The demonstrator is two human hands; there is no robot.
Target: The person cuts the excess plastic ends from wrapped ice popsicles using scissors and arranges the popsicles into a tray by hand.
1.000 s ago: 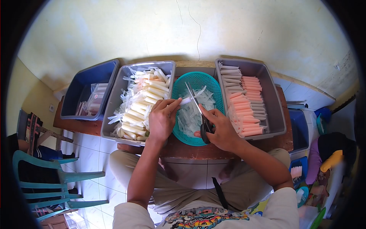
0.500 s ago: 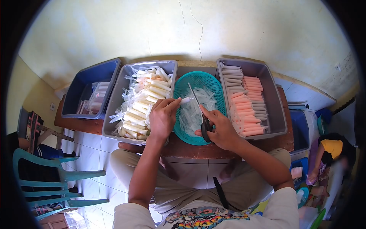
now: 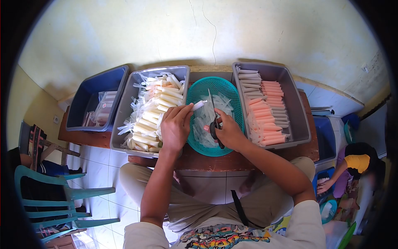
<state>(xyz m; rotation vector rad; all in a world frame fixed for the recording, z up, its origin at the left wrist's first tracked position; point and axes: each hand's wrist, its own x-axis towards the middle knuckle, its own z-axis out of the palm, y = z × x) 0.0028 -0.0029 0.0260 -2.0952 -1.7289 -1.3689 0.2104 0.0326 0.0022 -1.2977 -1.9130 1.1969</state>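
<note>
Between its thumb and fingers my left hand (image 3: 175, 126) pinches a pale filled plastic tube (image 3: 199, 105), whose tip points up and right. My right hand (image 3: 227, 129) is closed on black-handled scissors (image 3: 212, 108), blades upward and just right of the tube's tip. Both hands are over a teal mesh basket (image 3: 199, 86) that holds clear plastic scraps (image 3: 203, 124). Left of it a grey bin (image 3: 187, 74) holds cream-coloured tubes with long loose ends. In the right grey bin (image 3: 298, 103) lie stacked pink and greyish tubes (image 3: 271, 116).
A blue bin (image 3: 78, 103) with bagged tubes stands at the far left of the wooden table (image 3: 207, 165). A green chair (image 3: 45, 203) is at lower left. At the right a person (image 3: 356, 164) reaches into a blue container (image 3: 327, 176) on the floor.
My right hand and the scissors have shifted slightly left, and the held tube has tilted upward. The person at the right has come into view and stretched a hand to the blue container.
</note>
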